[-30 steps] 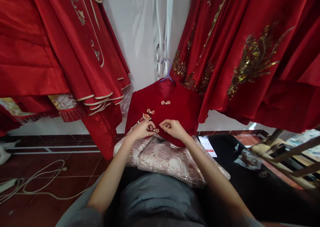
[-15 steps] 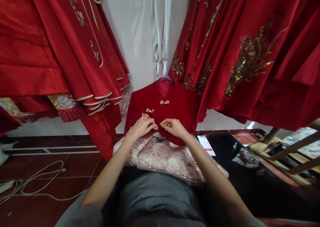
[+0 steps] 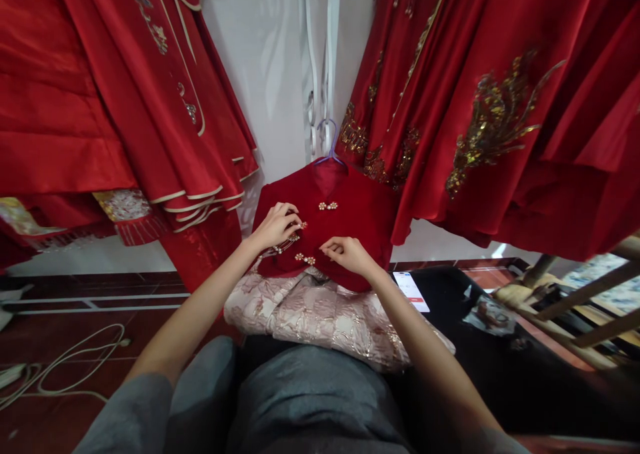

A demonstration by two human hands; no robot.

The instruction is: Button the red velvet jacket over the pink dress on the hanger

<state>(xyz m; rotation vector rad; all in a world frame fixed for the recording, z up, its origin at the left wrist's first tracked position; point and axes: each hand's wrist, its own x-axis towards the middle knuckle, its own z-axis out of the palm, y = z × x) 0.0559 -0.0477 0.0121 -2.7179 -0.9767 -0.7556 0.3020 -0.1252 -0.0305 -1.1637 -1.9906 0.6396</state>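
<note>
A short red jacket (image 3: 360, 234) with a velvety look hangs on a purple hanger (image 3: 330, 149) before me. Gold-and-pearl flower clasps sit on its front: the top clasp (image 3: 329, 206) and the lower clasp (image 3: 305, 259) show whole. Most of the middle clasp (image 3: 304, 225) is covered by my left hand (image 3: 279, 227), whose thumb and finger close on it. Below that hand, a beaded ornament (image 3: 287, 243) partly shows. My right hand (image 3: 347, 253) is closed in a pinch against the jacket's front; whatever its fingertips hold is too small to make out.
Pink-and-gold brocade fabric (image 3: 320, 314) lies over my lap under the jacket. Red embroidered garments (image 3: 115, 107) hang at left, with a sequinned red skirt (image 3: 500, 121) at right. A phone (image 3: 411, 292) and a plastic bag (image 3: 490, 315) rest on the black surface. A cable (image 3: 75, 347) trails on the floor.
My left hand has moved up from the lower clasp to the middle one, uncovering the lower clasp. My right hand keeps nearly the same place and pinch.
</note>
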